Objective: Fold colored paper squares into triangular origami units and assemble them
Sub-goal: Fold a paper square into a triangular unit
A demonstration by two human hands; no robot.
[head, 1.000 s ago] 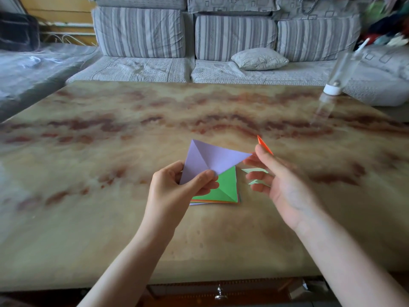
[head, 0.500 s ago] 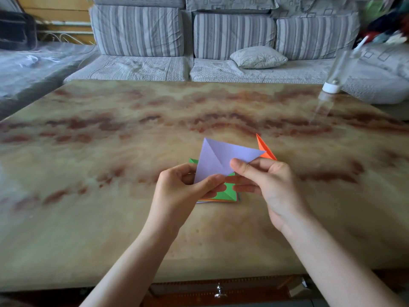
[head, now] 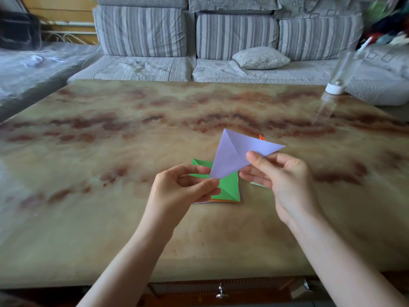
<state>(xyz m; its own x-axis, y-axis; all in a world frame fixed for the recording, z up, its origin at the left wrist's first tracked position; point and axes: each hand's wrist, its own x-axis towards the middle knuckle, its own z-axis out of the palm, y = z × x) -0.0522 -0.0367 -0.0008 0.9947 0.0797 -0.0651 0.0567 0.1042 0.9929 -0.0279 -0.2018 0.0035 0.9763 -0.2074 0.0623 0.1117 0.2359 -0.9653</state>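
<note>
Head view: above the one table, my two hands keep the one purple paper in the air, the right hand pinching its edge at 3 o'clock and the left hand pinching its tip at 7 o'clock. I judge it featherlight, limp away from its creases and easily crumpled, so corners and folded edges are the places to grip. One green-topped stack, its sheets uncountable, lies below at 6 o'clock; one orange scrap peeks out at 1 o'clock.
</note>
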